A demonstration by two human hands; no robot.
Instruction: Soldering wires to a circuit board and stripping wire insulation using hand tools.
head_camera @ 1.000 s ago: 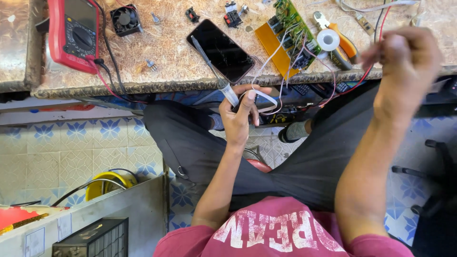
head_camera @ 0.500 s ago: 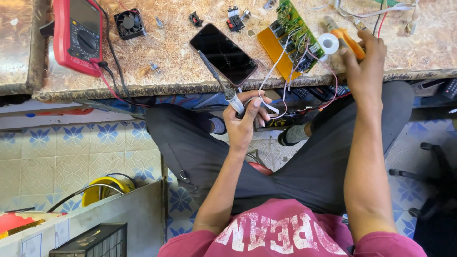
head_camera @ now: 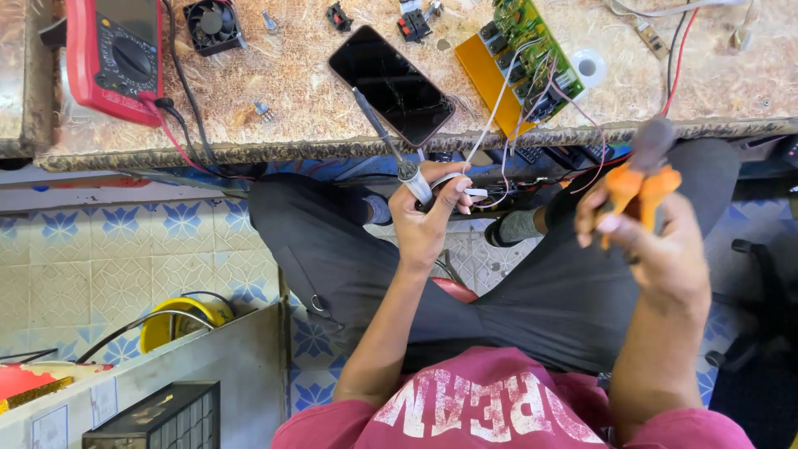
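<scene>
Right hand grips blurred orange pliers; jaws seemingly hidden.

Bright, even daylight with soft shadows under the counter; the right hand is motion-blurred, and the edges bend slightly.

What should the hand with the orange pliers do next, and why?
Probably bring the orange pliers in the right hand across to the white wires pinched in the left hand. The pliers are raised away from them, and those wires run loose from the green circuit board.
</scene>
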